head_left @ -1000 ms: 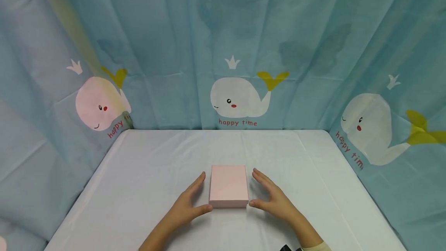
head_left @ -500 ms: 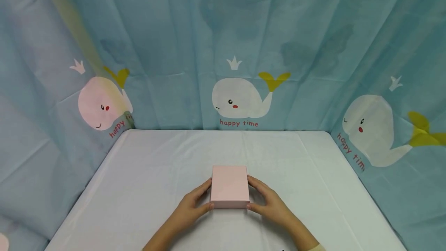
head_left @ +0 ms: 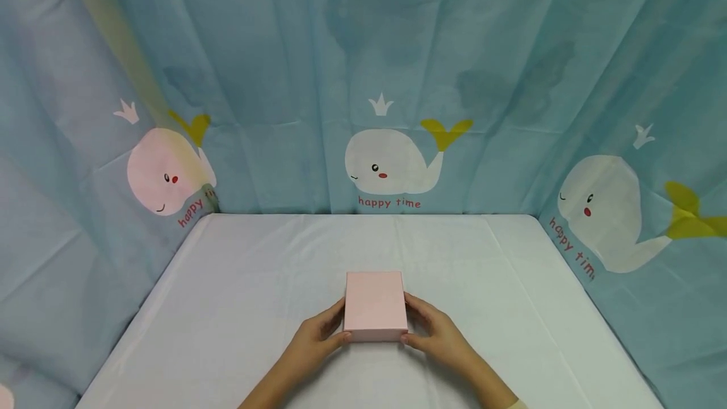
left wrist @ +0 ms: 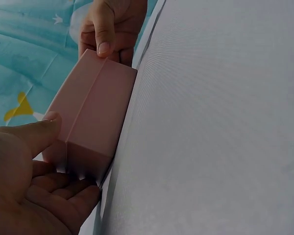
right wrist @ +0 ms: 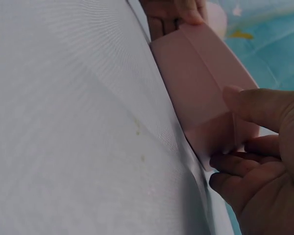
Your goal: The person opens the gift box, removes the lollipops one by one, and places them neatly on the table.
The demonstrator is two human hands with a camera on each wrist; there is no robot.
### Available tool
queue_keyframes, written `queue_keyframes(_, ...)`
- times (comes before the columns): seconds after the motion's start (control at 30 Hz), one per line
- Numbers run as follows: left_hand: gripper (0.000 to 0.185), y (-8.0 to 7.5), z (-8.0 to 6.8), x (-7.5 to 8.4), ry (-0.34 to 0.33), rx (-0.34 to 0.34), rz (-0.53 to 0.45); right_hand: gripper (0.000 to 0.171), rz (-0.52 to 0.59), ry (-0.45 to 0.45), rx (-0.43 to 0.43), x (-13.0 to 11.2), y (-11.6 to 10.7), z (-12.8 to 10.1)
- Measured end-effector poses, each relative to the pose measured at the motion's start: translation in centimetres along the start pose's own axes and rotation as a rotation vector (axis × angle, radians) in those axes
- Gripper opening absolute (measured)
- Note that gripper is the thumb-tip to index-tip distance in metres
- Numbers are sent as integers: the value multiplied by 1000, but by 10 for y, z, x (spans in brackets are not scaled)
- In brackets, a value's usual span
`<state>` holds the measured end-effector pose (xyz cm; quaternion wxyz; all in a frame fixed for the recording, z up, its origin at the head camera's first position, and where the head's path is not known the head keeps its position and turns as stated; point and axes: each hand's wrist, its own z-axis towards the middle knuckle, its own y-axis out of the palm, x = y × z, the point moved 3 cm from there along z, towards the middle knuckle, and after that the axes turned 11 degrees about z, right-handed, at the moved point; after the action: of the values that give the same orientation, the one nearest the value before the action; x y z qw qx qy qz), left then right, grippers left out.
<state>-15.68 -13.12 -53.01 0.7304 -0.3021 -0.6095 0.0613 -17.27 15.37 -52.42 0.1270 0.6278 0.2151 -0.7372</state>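
Note:
A closed pink cardboard box (head_left: 375, 302) sits flat on the white table, near the middle of the head view. Around its sides runs a seam between the lid (left wrist: 73, 93) and the base (left wrist: 105, 105), seen in the left wrist view. My left hand (head_left: 318, 336) grips the left side, thumb on the near face by the corner and fingers along the side. On the opposite side my right hand (head_left: 440, 333) holds the box the same way; in the right wrist view its thumb (right wrist: 240, 100) presses close to the seam. The far fingertips are partly hidden behind the box.
A white cloth covers the table (head_left: 272, 257). Blue curtains (head_left: 272, 81) printed with whales hang along the back and both sides, meeting the table's edges.
Both hands, spread apart beside the box a second ago, have closed in and taken hold of its two sides. The box stays in about the same place.

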Motion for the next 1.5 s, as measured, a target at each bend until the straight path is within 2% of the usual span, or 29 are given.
queue_keyframes(0.27, 83, -1, 0, 1, 2, -1, 23, 86, 8, 40, 12, 3, -1, 0)
queue_keyframes(0.7, 81, -1, 1, 1, 13, -1, 6, 86, 26, 9, -1, 0, -1, 0)
queue_keyframes(1.03, 81, 0, 0, 1, 16, 10, -16, 86, -9, -5, 3, 1, -2, 0)
queue_keyframes(1.5, 81, -1, 1, 0, -7, 17, -23, 83, 66, -10, 11, 3, -2, 0)
